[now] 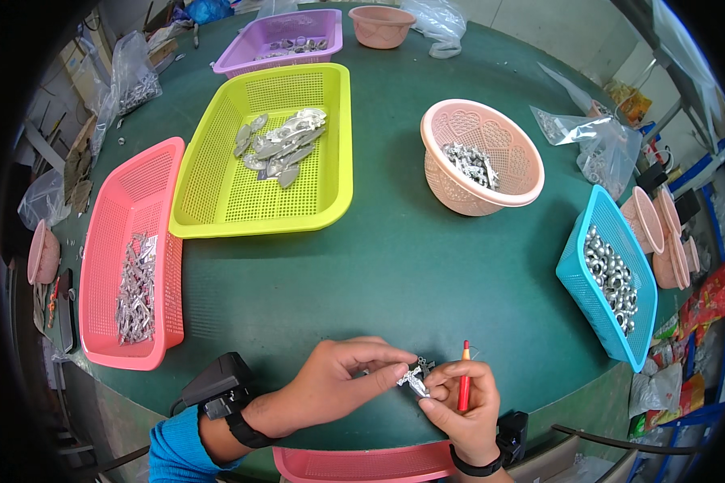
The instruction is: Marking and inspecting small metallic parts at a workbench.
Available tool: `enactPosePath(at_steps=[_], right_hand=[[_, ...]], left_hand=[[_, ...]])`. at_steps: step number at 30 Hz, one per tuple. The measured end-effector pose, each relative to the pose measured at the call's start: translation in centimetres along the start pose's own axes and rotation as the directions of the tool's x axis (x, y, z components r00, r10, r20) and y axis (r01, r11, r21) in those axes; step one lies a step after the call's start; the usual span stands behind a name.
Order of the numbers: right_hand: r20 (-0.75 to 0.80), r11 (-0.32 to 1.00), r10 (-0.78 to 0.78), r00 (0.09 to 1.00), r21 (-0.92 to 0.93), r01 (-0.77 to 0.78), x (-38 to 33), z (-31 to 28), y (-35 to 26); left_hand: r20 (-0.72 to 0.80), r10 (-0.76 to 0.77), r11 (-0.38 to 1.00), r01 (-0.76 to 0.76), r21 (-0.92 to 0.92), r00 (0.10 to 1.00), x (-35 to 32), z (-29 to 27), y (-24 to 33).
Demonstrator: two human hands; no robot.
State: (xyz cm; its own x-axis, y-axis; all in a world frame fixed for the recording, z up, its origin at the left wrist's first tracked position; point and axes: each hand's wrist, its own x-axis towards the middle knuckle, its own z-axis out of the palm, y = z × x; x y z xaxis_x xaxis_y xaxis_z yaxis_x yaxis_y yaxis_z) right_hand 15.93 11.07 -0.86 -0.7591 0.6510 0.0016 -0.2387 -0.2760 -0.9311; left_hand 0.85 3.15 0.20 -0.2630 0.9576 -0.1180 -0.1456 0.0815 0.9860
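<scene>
I see both hands low over the near edge of the green table (395, 266). My left hand (338, 378) pinches one end of a small silver cross-shaped metal piece (413, 378) between thumb and forefinger. My right hand (459, 398) grips the other end of that piece with thumb and fingertips, and also keeps a red pencil-like tool (464, 377) upright against its fingers. So both hands are closed, each grasping. The piece sits between them, just above the table surface, at the table's near rim.

Relative to the table: yellow basket (217, 193) with flat silver parts sits left of centre. Pink tray (105, 266) holding a heap of thin metal bits lies at the left edge, touching the yellow one. Purple basket (250, 40) is at the far side. Round peach basket (459, 189) with small silver pieces stands right of centre. Blue basket (584, 274) full of metal rings rests tilted at the right edge. Another pink tray's rim (362, 465) shows below the near edge.
</scene>
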Motion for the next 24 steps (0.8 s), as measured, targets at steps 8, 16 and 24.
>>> enactPosePath(at_steps=[8,16,24], right_hand=[[0.058,1.0,0.005,0.998,-0.012,-0.005,-0.04,-0.07,0.14],[0.081,1.0,0.004,0.997,-0.019,-0.002,-0.01,-0.01,0.1],[0.091,1.0,0.004,0.996,-0.009,-0.003,-0.03,-0.03,0.1]], left_hand=[[0.016,-0.08,0.997,0.08,-0.002,0.997,-0.02,-0.34,0.43],[0.009,-0.096,0.995,0.096,0.008,0.995,-0.04,-0.35,0.75],[0.01,-0.1,0.995,0.1,-0.004,0.995,-0.04,-0.34,0.64]])
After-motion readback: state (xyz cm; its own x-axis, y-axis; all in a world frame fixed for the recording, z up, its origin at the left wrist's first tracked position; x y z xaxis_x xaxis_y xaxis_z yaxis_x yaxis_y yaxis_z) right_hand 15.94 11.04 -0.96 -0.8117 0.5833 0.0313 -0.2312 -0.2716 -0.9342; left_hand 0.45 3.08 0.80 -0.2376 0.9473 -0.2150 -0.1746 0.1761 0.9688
